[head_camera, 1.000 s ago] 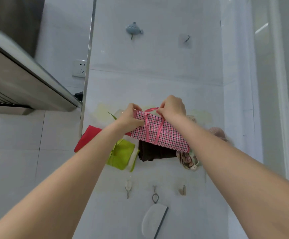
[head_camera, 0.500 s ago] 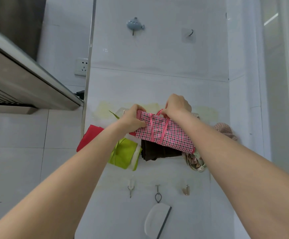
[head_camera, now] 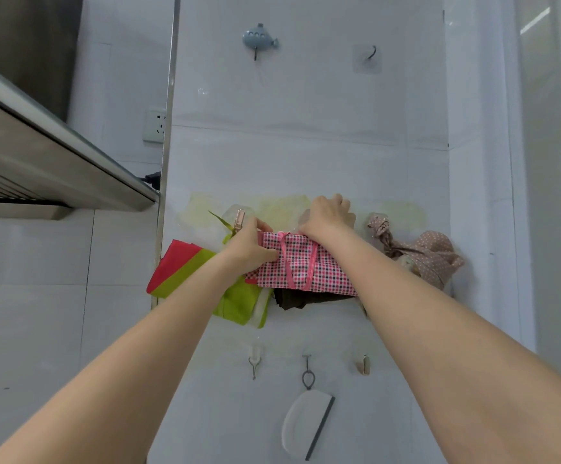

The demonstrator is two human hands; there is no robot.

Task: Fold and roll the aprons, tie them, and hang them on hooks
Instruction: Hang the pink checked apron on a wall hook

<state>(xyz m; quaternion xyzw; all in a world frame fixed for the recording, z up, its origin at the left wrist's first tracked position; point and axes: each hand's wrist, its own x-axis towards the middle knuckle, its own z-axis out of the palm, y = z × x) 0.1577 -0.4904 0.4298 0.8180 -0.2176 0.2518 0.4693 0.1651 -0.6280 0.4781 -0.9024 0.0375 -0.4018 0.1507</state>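
A pink checked apron roll (head_camera: 306,267), tied with pink straps, is held up against the white wall. My left hand (head_camera: 250,246) grips its left end. At the roll's top edge my right hand (head_camera: 329,216) pinches the pink strap against the wall; any hook behind it is hidden. A red and lime green apron roll (head_camera: 202,279) hangs to the left from a rose-gold hook (head_camera: 239,218). A dark brown roll (head_camera: 302,299) shows below the pink one. A dusty pink dotted apron bundle (head_camera: 423,254) hangs to the right.
Above are a blue submarine-shaped hook (head_camera: 259,38) and a clear adhesive hook (head_camera: 369,55). Below are three small hooks (head_camera: 254,363); a white scraper (head_camera: 306,426) hangs from the middle one. A range hood (head_camera: 55,169) juts out at left, near a wall socket (head_camera: 154,125).
Both hands and the pink roll have moved closer to the wall; my right hand has risen above the roll's top edge. More of the dotted bundle shows at right.
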